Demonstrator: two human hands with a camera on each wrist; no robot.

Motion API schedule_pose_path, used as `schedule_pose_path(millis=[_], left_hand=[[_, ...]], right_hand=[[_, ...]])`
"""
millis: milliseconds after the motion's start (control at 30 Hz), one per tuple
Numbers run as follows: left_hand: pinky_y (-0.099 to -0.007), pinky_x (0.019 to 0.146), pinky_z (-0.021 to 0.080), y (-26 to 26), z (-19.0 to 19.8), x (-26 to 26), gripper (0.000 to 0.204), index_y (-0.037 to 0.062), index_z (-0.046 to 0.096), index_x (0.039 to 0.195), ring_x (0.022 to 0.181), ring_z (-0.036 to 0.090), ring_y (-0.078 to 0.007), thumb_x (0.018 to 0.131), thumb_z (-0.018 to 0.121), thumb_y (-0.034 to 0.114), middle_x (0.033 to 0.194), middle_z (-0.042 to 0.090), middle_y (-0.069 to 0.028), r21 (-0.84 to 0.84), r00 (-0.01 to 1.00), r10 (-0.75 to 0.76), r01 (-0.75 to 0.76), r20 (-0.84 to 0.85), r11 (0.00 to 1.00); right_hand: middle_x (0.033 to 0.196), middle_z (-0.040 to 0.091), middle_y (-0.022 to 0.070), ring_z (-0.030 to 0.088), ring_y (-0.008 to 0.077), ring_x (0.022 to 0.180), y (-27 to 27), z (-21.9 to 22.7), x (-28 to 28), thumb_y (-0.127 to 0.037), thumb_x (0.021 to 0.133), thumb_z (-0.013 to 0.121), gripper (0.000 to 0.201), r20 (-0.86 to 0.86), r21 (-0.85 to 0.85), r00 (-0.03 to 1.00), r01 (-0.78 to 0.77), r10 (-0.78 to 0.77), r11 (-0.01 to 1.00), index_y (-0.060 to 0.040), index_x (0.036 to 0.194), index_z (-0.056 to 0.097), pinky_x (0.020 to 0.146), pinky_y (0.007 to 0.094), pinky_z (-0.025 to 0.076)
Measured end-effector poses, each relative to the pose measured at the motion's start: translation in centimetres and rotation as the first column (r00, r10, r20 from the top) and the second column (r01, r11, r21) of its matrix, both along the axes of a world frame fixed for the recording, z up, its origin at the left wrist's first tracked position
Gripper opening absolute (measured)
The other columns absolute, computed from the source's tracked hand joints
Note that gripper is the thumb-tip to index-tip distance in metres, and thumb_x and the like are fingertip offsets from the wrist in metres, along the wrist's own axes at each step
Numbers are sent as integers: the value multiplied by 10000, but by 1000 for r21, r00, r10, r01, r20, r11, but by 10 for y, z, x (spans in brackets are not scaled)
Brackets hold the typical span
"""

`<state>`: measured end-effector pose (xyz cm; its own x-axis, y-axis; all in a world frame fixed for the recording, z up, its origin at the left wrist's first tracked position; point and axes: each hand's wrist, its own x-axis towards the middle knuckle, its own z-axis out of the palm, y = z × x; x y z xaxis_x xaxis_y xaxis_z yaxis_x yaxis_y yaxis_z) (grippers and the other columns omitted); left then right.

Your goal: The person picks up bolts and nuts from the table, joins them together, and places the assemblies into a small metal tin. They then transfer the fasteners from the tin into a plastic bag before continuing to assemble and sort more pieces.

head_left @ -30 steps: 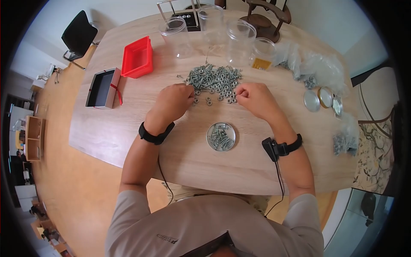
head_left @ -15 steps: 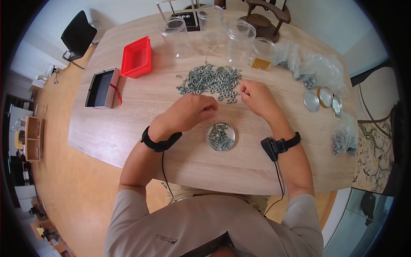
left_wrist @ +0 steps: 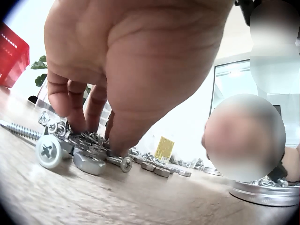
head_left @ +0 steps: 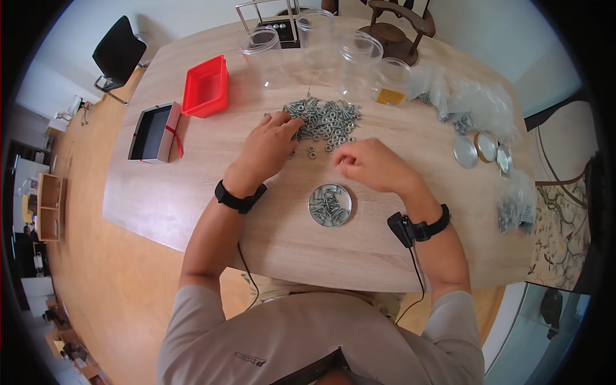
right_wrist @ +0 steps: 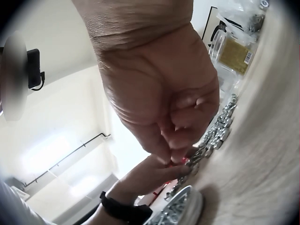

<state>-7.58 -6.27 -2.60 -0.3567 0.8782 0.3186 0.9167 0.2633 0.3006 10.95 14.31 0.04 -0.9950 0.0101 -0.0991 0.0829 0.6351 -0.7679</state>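
The left hand (head_left: 266, 147) is at the left side of a pile of screws and nuts (head_left: 330, 119). Its fingers point down into the pile in the left wrist view, the thumb tip touching the metal beside a screw (left_wrist: 121, 162). Right of and below the pile, the right hand (head_left: 375, 165) is above the table, fingers curled, thumb and forefinger pinching what looks like a small screw, mostly hidden. A round dish (head_left: 351, 208) with screws in it stands nearer the body, below both hands.
Clear jars (head_left: 263, 61) and a jar with a yellow label (head_left: 390, 96) stand behind the pile. A red basket (head_left: 221, 102) and an open box (head_left: 168, 144) are at left. Plastic bags (head_left: 484, 106) and round lids (head_left: 465, 152) lie at right.
The left hand went from the pile toward the dish and is back at the pile's left side, its fingers lowered. The right hand has moved left and toward the body, away from the pile's right edge.
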Motion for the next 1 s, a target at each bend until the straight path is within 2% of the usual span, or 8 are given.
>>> schedule_pose_path(millis=[167,267,433,533,633,733,833,1000], left_hand=[[-482,912,563,-2,8,2,305,58,718,1229,1050,692,-408,928,749,92,1196,705,-176,-98,990,4,10,140,995],[-484,876,569,0,0,-2,241,46,731,1184,991,699,-415,945,731,77,1109,723,-181,-68,993,25,-17,116,998],[-452,820,575,-1,8,0,192,41,760,1163,904,722,-371,980,709,70,964,736,-163,-23,995,23,-21,93,1000],[-400,797,570,-3,42,19,216,50,771,1186,870,725,-282,977,719,73,935,733,-134,-69,887,-61,104,458,992],[-367,786,564,-7,53,30,258,50,764,1218,844,710,-221,963,733,65,918,726,-118,-56,723,-299,423,623,905],[-375,800,564,-5,66,38,281,54,759,1218,858,710,-251,937,745,44,937,729,-127,-258,667,-127,446,734,857],[-397,844,568,2,30,20,330,74,743,1250,930,713,-303,921,761,51,996,722,-128,-63,910,-176,215,376,975],[-467,944,561,1,10,14,331,113,721,1269,1126,676,-363,938,738,115,1119,702,-123,-99,986,-62,79,157,992]], right_hand=[[1208,697,119,698,253,913,9,-30,-5,-111,939,737,386,-351,155,906,304,-235,940,-86,1323,701,849,378,571],[1335,634,123,693,304,1026,11,-36,-6,-94,951,725,422,-309,220,930,273,-199,937,-102,1370,674,921,417,565],[1256,677,118,692,343,1053,17,-51,-11,-96,957,725,340,-361,217,912,285,-195,934,-101,1295,699,925,435,560],[1186,687,109,702,361,1038,19,-54,-13,-128,952,743,274,-392,238,896,318,-209,918,-106,1221,700,893,466,570],[1140,685,103,705,368,1013,20,-55,-15,-147,945,757,215,-366,244,897,348,-246,905,-107,1144,687,858,483,571],[1101,685,105,704,364,993,19,-51,-15,-153,939,764,191,-339,222,900,359,-273,907,-105,1098,670,835,483,566],[1061,693,109,707,357,981,22,-53,-16,-153,933,767,180,-346,227,909,323,-234,919,-99,1071,664,825,480,565],[972,694,112,699,308,878,20,-58,-18,-112,914,771,171,-422,159,874,331,-239,930,-50,1057,704,788,423,554]])
